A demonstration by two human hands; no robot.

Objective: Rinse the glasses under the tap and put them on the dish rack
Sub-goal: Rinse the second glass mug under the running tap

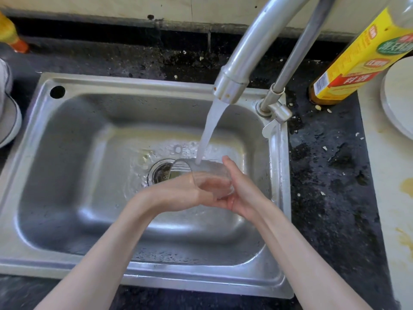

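Forearms bare, reaching in from the near edge over a stainless steel sink (33, 175), rectangular with rounded corners and a dull brushed sheen. Left hand (178, 191) tucked under and partly inside a clear glass (207, 177), fingers visible through the wall, looks like a loose curl holding it. Right hand (241, 193) cupped against the glass from the other side, fingers wrapped round the base, thumb pointing up. Glass tilted on its side above the basin, mouth toward the round drain (159, 173), right under a white stream of water (210, 133) hitting its upper wall. Droplets beaded all over the sink floor. Curved metal tap (241, 63) above, matte and slightly spotted near the spout. Speckled black stone counter (324, 164) around it, crumbs scattered. Yellow-labelled bottle (357, 61) at the far right, white round plate (400, 97) beside it, orange-capped bottle (11, 34) far left
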